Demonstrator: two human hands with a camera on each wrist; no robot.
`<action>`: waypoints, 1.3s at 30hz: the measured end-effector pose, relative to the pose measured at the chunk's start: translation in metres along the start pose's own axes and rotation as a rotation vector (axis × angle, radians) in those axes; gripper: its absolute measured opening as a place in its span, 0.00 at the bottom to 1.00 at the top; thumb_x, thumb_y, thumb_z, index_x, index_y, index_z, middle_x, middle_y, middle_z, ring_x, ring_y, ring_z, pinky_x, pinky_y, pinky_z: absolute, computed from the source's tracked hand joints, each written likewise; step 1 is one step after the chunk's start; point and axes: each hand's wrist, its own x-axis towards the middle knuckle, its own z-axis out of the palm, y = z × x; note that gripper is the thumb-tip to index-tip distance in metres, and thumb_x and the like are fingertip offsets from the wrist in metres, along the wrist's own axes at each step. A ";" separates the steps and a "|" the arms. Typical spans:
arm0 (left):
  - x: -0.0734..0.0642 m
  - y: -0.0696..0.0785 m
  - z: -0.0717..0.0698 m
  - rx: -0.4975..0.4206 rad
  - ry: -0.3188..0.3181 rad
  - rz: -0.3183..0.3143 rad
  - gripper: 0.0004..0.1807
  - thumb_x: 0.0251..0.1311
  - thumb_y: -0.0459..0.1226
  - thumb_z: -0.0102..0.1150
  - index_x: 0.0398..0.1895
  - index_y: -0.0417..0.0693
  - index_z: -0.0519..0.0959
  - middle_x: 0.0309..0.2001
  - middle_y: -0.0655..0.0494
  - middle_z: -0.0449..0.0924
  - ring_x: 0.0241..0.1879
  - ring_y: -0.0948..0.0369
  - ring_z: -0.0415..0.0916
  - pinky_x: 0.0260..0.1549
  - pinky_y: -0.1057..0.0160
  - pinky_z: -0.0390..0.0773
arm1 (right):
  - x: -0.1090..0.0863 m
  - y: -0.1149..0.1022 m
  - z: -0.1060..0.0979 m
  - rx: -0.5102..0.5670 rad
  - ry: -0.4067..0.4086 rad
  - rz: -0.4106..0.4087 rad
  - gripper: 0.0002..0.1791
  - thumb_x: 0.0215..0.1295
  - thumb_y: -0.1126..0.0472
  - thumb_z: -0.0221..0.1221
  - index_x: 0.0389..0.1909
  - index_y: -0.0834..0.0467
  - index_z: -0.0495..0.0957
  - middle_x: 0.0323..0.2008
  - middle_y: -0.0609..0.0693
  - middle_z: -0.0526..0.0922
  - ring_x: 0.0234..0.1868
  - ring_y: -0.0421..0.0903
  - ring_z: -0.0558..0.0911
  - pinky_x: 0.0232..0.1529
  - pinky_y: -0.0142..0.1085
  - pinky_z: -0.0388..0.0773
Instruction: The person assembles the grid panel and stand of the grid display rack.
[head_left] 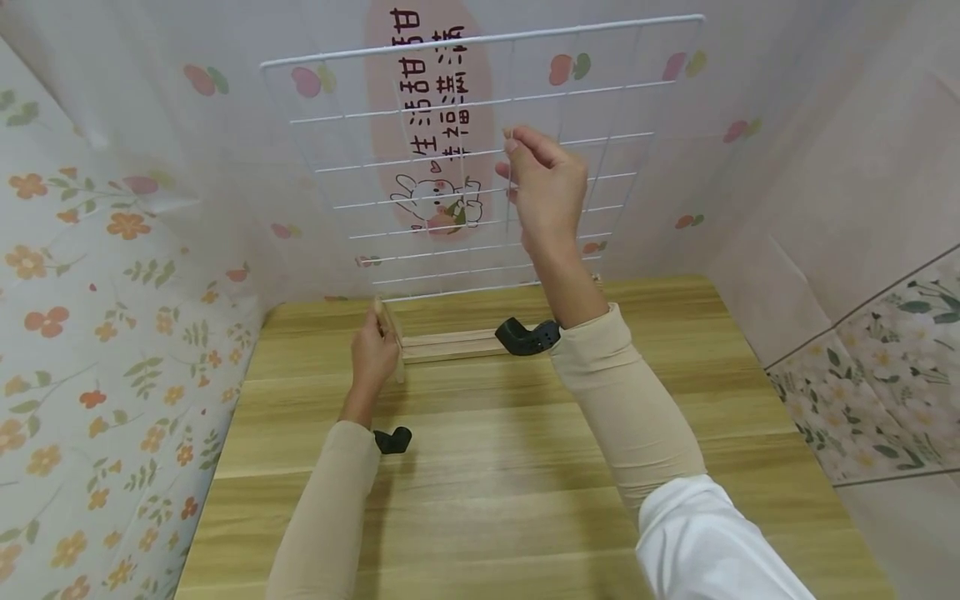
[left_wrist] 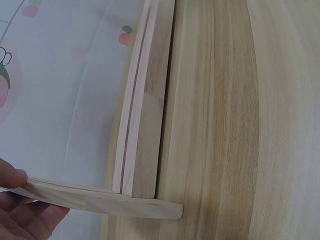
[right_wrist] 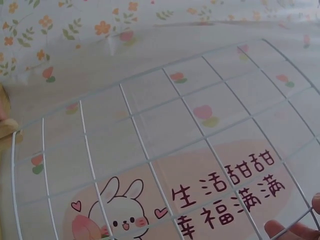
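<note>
Orange blossoms and green sprigs dot the flowered sheet [head_left: 97, 392] at the far left, well apart from the left fingers. Next we come to a beige left sleeve [head_left: 326, 508] and the left hand [head_left: 372, 354], whose thumb and fingers pinch an upright end board [left_wrist: 100, 202] of pale wood. Below those fingers, beside the wrist, we notice a black gadget [head_left: 393, 440]. From the end board, just right of the left fingertips, a grooved wooden bar [left_wrist: 150, 140] runs off to the right along the table [head_left: 480, 467], one end butted against the board.

Behind and above the bar we see the white wire rack [right_wrist: 149, 160], leaning between the two hands. Its lower left corner sits close to the left fingertips; whether it touches the board, we cannot tell. Its top edge runs above the right fingers. Through its wires we make out a printed rabbit [right_wrist: 122, 212] and dark lettering on the pale back sheet [head_left: 240, 167], left of the right hand [head_left: 551, 192].

That hand is raised, thumb and fingertips closed on a wire of the rack. Under it, at the edge of the right sleeve [head_left: 637, 417], we find another black gadget [head_left: 528, 337], in front of the bar. Farthest right, well apart from the right fingers, we see a pale hanging [head_left: 892, 358] with a band of flowers and dark stripes.
</note>
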 end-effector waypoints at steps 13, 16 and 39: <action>-0.002 0.002 -0.005 -0.097 -0.074 -0.036 0.36 0.65 0.31 0.44 0.77 0.45 0.50 0.64 0.31 0.68 0.61 0.40 0.71 0.53 0.43 0.76 | 0.000 0.007 -0.004 0.010 0.002 0.013 0.11 0.67 0.62 0.60 0.48 0.55 0.85 0.47 0.46 0.86 0.39 0.47 0.86 0.28 0.33 0.79; 0.000 0.004 -0.008 -0.114 -0.085 -0.035 0.37 0.65 0.33 0.47 0.77 0.47 0.49 0.66 0.35 0.67 0.63 0.42 0.69 0.56 0.45 0.74 | 0.001 0.008 -0.004 0.012 0.003 0.010 0.11 0.67 0.62 0.60 0.48 0.55 0.85 0.47 0.45 0.86 0.38 0.47 0.86 0.28 0.33 0.79; 0.029 0.124 -0.090 -0.466 0.209 0.225 0.23 0.69 0.33 0.50 0.66 0.48 0.70 0.50 0.43 0.81 0.47 0.54 0.81 0.48 0.65 0.79 | 0.003 0.019 -0.007 0.031 -0.003 0.021 0.12 0.67 0.62 0.60 0.48 0.57 0.85 0.48 0.49 0.84 0.37 0.47 0.86 0.29 0.35 0.80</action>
